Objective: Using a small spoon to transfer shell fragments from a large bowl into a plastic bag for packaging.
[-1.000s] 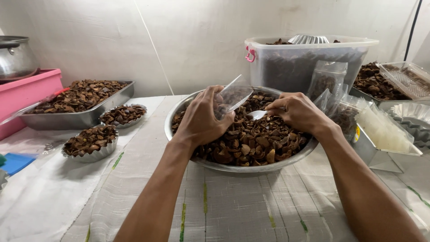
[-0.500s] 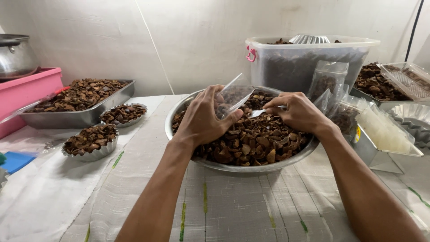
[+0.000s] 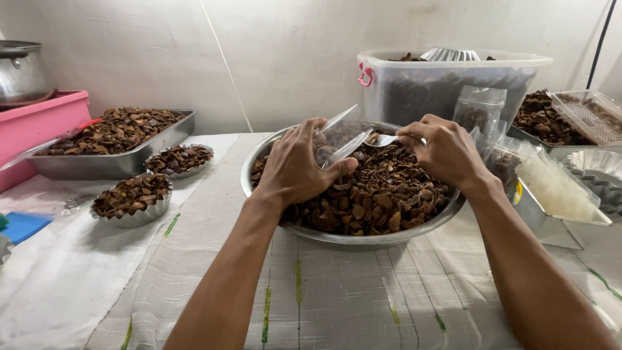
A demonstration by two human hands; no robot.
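A large round metal bowl (image 3: 389, 234) filled with brown dried pieces stands on the cloth-covered table in front of me. My left hand (image 3: 295, 165) holds a small clear plastic bag (image 3: 340, 139) open above the bowl's middle. My right hand (image 3: 444, 150) grips a light-coloured spoon (image 3: 382, 139) whose tip points into the bag's mouth. Both hands hover just above the brown pieces.
A rectangular metal tray (image 3: 116, 159) and two small fluted tins (image 3: 133, 201) of the same brown pieces lie to the left. A pink tub (image 3: 39, 123) and a pot stand far left. A clear plastic bin (image 3: 447, 84), filled bags and a stack of clear bags (image 3: 557, 188) crowd the right.
Both hands stay over the bowl; the spoon tip has moved slightly closer to the bag's opening.
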